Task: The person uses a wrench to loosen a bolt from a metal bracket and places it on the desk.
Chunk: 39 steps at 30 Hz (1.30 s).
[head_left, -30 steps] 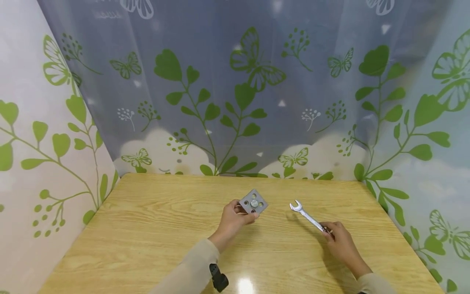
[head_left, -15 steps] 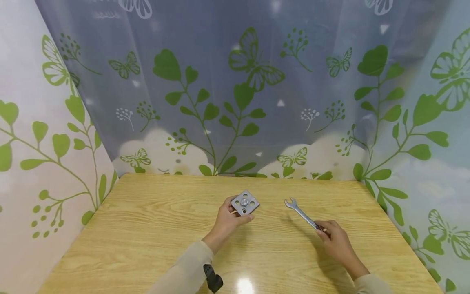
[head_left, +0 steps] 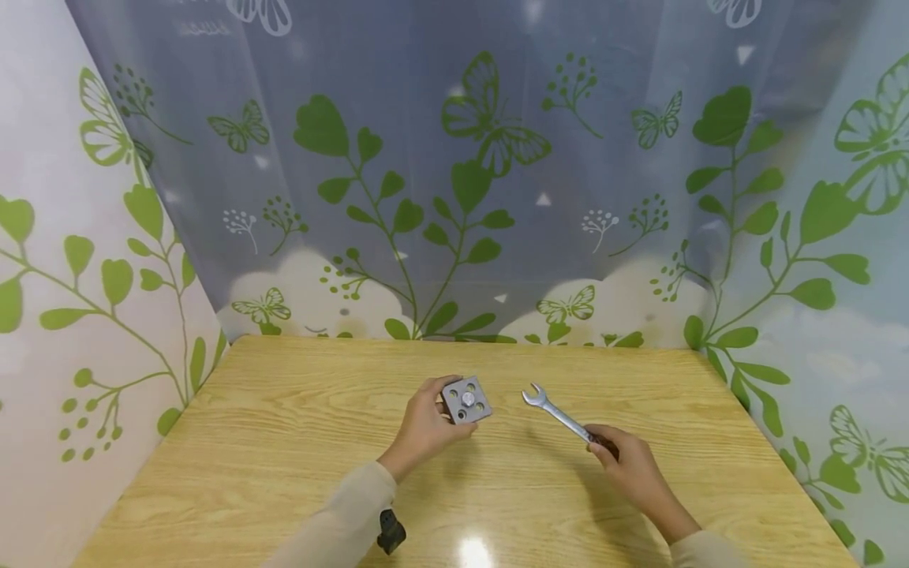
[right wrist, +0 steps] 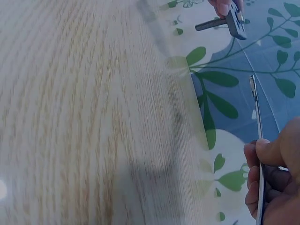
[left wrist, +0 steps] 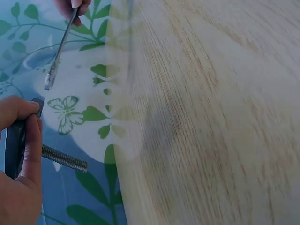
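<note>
My left hand (head_left: 424, 426) grips a square grey metal plate (head_left: 477, 388) by its edges, above the table. Several round holes surround a bolt head (head_left: 468, 400) at the plate's middle. Out of the plate's other side sticks the threaded bolt shank (left wrist: 65, 158), as the left wrist view shows. To the right, my right hand (head_left: 628, 465) holds a silver open-end wrench (head_left: 561, 416) by its handle. Its forked end points toward the plate, with a gap between them. The wrench's rear end is hidden in the hand in the head view.
The wooden table (head_left: 298, 394) lies under both hands. A printed curtain (head_left: 398, 158) with leaves and butterflies stands along its back edge, and similar sheets flank both sides. A dark strap (head_left: 390, 531) is at the left sleeve.
Both hands have moved left, the wrench farther than the plate, so the gap between them has narrowed. The plate has also turned and tilted a little in the left hand.
</note>
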Tool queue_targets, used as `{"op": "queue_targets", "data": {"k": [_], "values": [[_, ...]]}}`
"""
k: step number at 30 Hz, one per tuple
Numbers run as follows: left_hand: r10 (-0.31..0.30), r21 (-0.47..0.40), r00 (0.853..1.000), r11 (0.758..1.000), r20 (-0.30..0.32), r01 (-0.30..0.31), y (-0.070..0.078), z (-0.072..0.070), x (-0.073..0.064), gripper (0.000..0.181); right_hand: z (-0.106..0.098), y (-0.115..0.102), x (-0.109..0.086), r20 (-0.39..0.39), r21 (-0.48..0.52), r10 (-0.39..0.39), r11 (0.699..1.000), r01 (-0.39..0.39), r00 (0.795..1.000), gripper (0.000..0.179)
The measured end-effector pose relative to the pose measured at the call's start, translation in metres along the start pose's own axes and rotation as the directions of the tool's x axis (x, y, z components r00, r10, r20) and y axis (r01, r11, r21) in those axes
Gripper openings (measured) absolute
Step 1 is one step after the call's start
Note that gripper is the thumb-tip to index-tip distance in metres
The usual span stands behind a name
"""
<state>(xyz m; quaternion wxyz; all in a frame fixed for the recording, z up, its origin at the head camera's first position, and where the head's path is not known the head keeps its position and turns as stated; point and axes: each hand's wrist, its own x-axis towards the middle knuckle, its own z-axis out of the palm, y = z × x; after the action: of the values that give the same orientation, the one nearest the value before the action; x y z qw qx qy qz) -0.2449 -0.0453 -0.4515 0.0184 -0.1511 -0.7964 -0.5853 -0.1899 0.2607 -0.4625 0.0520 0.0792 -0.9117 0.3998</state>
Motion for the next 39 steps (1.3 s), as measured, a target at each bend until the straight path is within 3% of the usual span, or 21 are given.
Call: {"op": "queue_targets", "data": {"k": [10,18,22,25,29,35,39], "values": [[0.0,0.008,1.0,1.0,-0.006,0.0,0.005,-0.011,-0.004,0.074,0.015,-0.02,0.0,-0.003,0.056,-0.016,0.998,0.016,1.0,0.028],[0.013,-0.017,1.0,1.0,0.02,-0.013,0.006,-0.017,-0.008,0.062,0.02,-0.033,0.001,0.013,0.096,-0.05,0.994,0.048,0.999,0.027],[0.047,0.042,0.999,0.998,-0.012,-0.047,0.006,-0.019,-0.01,0.061,0.023,-0.038,0.001,0.027,0.117,-0.052,0.992,0.049,0.998,0.027],[0.109,0.111,0.992,0.989,-0.059,-0.102,0.006,-0.02,-0.01,0.061,0.026,-0.041,0.001,0.033,0.129,-0.059,0.99,0.055,0.998,0.026],[0.168,0.124,0.982,0.98,-0.085,-0.157,0.005,-0.021,-0.01,0.065,0.03,-0.044,-0.001,0.025,0.141,-0.078,0.987,0.074,0.997,0.026],[0.184,0.171,0.979,0.971,-0.085,-0.168,0.008,-0.022,-0.013,0.069,0.038,-0.049,-0.004,-0.007,0.148,-0.135,0.98,0.135,0.991,0.024],[0.198,0.157,0.979,0.97,-0.056,-0.188,0.011,-0.023,-0.015,0.068,0.042,-0.054,-0.005,-0.013,0.139,-0.175,0.975,0.175,0.984,0.023]]}}
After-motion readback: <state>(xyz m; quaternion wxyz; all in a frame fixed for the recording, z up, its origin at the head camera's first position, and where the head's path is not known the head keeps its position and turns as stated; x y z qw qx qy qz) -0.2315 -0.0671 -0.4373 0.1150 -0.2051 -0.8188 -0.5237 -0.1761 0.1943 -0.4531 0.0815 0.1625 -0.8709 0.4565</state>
